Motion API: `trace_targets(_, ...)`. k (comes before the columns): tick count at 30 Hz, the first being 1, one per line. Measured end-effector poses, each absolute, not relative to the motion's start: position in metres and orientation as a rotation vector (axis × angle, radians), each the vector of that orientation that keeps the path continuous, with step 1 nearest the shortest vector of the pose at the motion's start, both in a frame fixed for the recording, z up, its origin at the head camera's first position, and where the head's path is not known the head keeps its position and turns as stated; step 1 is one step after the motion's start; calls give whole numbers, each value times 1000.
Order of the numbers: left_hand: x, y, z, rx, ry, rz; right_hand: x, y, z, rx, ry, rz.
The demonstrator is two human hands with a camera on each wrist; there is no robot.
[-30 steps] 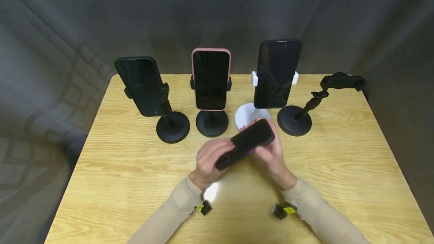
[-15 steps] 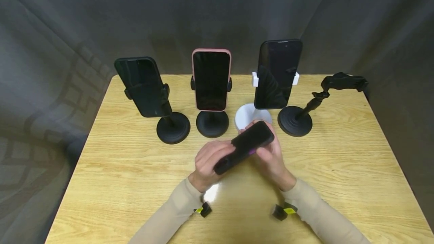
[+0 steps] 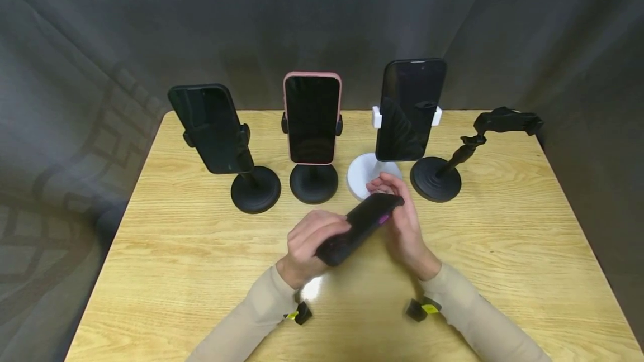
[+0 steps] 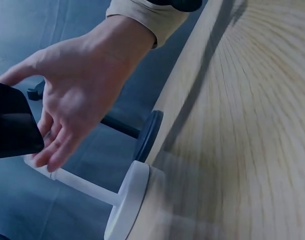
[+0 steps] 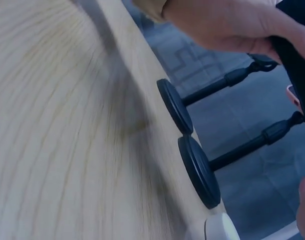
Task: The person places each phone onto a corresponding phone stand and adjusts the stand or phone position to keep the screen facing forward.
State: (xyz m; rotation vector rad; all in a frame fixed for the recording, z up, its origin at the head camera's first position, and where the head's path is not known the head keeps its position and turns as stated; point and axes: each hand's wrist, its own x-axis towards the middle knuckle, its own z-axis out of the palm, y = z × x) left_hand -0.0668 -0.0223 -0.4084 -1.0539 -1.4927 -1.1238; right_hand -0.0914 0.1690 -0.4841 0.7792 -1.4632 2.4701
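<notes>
My left hand (image 3: 314, 242) grips the near-left end of a black phone (image 3: 359, 225), its fingers over the top face. A small purple spot shows on the phone's long side. In the right wrist view, the left hand (image 5: 232, 25) holds the dark phone (image 5: 297, 75) from above. My right hand (image 3: 406, 228) is at the phone's far end, with its thumb side behind it. The left wrist view shows the right hand (image 4: 82, 85) with fingers loosely extended beside the phone (image 4: 15, 125). The phone tilts above the wooden table, in front of the white stand base (image 3: 369, 175).
Along the back, a dark phone (image 3: 213, 127) sits in a black stand, a pink-cased phone (image 3: 313, 119) in another, and a black phone (image 3: 411, 110) in a white stand. At right is a black stand (image 3: 436, 179) with a bent arm and no phone. Dark curtains surround the table (image 3: 503, 261).
The phone has tilted, its far end dropping slightly and its near end shifting toward me. My right hand's thumb has left the phone's face, and its fingers have loosened. Stands are unchanged.
</notes>
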Motion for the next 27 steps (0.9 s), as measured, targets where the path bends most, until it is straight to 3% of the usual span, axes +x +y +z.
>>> trace_targets(11,-63,-21,-410,-1068,-1514,-1275,-80,158,-440,671,-1281,2497)
trace_targets(27,-55,-23,-396,-949,-1677,-1589,-81,163,-440,699,-1405,2388)
